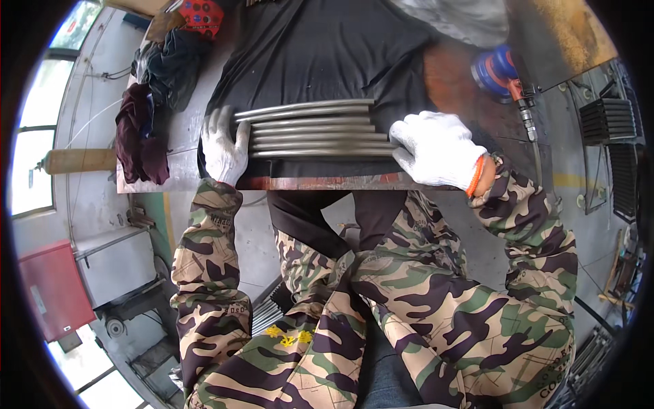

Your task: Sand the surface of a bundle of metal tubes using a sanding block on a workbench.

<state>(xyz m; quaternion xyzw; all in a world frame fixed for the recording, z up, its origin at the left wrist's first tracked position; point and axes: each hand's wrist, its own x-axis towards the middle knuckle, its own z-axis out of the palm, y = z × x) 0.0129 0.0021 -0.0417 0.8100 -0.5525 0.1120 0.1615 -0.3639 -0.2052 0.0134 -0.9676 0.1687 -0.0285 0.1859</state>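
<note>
Several slim grey metal rods (313, 129) lie side by side on a black cloth (320, 54) near the table's front edge. The lower ones look slightly blurred, and the topmost sits at a slant. Flat on the cloth at their left ends is my left hand (225, 146) in a white glove, fingers apart, its thumb beside the ends. My right hand (436, 146), in a white glove with an orange cuff, is curled at the right ends of the lower rods. Its fingertips meet those ends and hide part of them.
A blue and red air sander (501, 71) with a hose lies on the table to the right. Crumpled dark cloths (146, 129) hang over the left edge, near a red patterned item (201, 17). Grey fabric (463, 20) lies at the back. A red box (58, 290) stands lower left.
</note>
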